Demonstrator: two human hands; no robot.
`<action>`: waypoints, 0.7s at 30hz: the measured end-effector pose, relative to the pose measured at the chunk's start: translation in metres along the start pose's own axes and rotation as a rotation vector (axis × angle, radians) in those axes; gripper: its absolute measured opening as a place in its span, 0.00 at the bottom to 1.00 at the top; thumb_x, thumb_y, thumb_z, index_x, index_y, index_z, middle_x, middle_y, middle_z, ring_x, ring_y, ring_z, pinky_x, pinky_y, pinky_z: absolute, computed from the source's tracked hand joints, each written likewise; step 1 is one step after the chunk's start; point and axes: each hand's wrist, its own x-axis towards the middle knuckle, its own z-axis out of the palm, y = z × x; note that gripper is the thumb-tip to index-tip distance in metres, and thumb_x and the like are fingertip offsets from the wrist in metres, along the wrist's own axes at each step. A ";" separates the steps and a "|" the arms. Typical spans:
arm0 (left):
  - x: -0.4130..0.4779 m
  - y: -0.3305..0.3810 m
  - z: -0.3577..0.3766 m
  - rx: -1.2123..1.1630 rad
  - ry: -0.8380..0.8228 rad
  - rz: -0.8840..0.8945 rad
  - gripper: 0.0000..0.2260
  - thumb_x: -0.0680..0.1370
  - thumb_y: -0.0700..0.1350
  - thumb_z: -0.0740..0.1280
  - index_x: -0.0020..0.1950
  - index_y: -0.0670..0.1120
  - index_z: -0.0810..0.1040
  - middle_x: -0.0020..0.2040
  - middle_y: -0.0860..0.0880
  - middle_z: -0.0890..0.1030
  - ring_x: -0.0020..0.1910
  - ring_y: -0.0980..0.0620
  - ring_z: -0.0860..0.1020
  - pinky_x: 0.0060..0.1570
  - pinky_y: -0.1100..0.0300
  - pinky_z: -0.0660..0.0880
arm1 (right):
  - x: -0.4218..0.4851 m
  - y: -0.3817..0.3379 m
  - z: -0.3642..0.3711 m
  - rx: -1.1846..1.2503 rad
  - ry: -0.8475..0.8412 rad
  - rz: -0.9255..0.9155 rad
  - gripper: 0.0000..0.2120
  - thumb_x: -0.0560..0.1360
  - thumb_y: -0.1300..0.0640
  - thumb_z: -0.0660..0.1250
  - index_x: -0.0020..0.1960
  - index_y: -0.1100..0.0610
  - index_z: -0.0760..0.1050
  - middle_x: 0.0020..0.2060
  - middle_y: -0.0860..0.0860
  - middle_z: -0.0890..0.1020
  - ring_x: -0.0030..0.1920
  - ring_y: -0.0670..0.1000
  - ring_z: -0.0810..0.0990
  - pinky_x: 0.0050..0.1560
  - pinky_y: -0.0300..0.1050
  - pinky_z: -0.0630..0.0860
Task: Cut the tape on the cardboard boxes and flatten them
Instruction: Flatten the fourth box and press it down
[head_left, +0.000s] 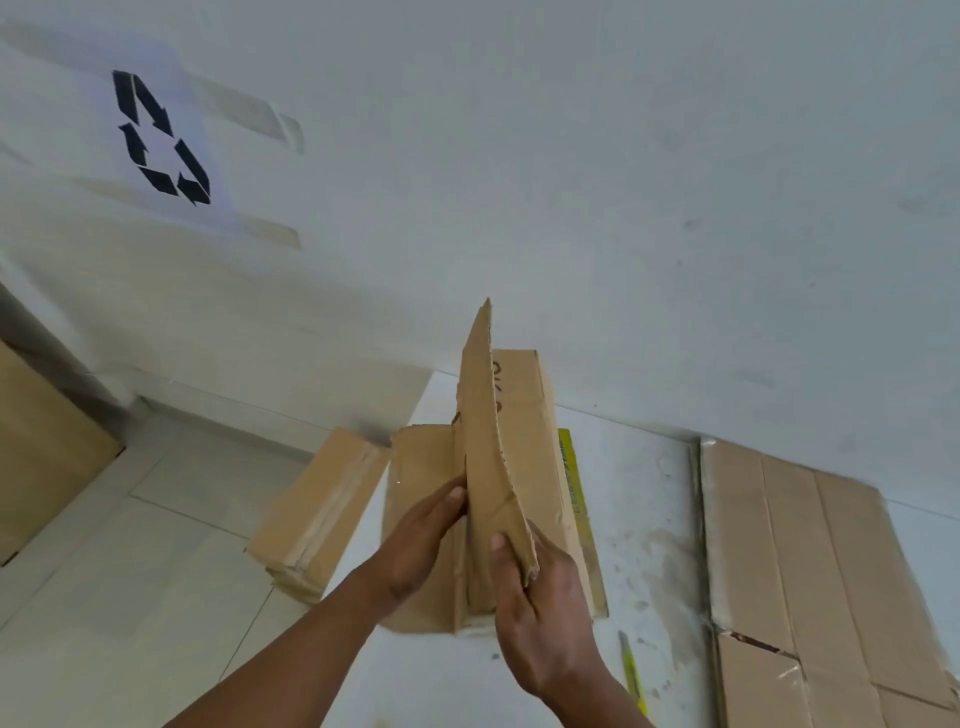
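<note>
Pinched the raised flap (485, 415) at lower centre between thumb and fingers of the right hand (540, 597); braced its left face with the left hand (421, 540), finger curl impossible to tell. Seemed best to fold it along the crease, keeping the box (524, 395) beneath flat on the counter (639, 493), mid-frame.

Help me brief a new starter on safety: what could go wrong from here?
The yellow knife lies beside the right forearm; a pull back could sweep it away or catch its blade. The right hand grips the upright flap at its rough corrugated edge, so sliding along it might cut skin.
</note>
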 end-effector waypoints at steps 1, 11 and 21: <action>-0.001 -0.003 -0.007 0.020 0.037 0.009 0.23 0.80 0.64 0.55 0.70 0.57 0.76 0.59 0.58 0.83 0.63 0.59 0.78 0.65 0.58 0.70 | -0.002 -0.001 0.007 -0.041 0.021 0.007 0.13 0.81 0.48 0.55 0.56 0.45 0.78 0.46 0.39 0.81 0.49 0.42 0.79 0.49 0.42 0.76; 0.019 -0.001 -0.077 -0.098 -0.154 -0.378 0.30 0.80 0.70 0.48 0.72 0.53 0.71 0.46 0.37 0.85 0.43 0.38 0.84 0.53 0.42 0.81 | -0.009 -0.015 0.038 -0.244 0.183 0.023 0.19 0.81 0.40 0.52 0.64 0.44 0.76 0.49 0.36 0.78 0.50 0.44 0.79 0.46 0.41 0.76; 0.089 0.067 -0.057 -1.257 0.135 -0.565 0.35 0.80 0.64 0.61 0.81 0.51 0.54 0.67 0.27 0.69 0.61 0.26 0.74 0.63 0.28 0.69 | -0.011 -0.023 0.042 -0.272 0.177 0.170 0.26 0.78 0.33 0.49 0.70 0.41 0.72 0.56 0.35 0.78 0.56 0.37 0.76 0.48 0.25 0.68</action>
